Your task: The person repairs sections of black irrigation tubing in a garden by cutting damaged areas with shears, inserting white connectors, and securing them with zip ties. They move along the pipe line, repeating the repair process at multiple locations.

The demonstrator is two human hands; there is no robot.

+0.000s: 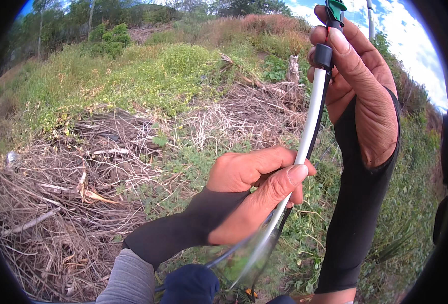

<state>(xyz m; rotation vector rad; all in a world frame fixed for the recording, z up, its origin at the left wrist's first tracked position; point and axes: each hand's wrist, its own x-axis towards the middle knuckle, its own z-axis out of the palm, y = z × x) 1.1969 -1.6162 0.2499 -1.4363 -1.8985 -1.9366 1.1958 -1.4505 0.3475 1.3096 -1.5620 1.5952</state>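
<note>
A long, slightly curved white rod (pixel 310 114) stands tilted before me, with a thin black tube (pixel 315 129) running beside it. It looks like a small irrigation sprinkler on a stake: a black collar (pixel 323 56) caps the rod, and a green plastic head (pixel 336 7) sits above, cut off by the picture's top edge. My left hand (pixel 259 190) is closed around the rod and tube about halfway down. Higher up, my right hand (pixel 368 76) pinches the black neck just under the green head. The rod's lower end is blurred.
Dry stems and branches (pixel 102 152) lie heaped at the left, with low green weeds (pixel 305 238) below my hands. A broken stump (pixel 293 70) rises farther off. Dark blue cloth (pixel 191 283) shows at the lower edge. Brush and trees (pixel 107 20) stand in the distance.
</note>
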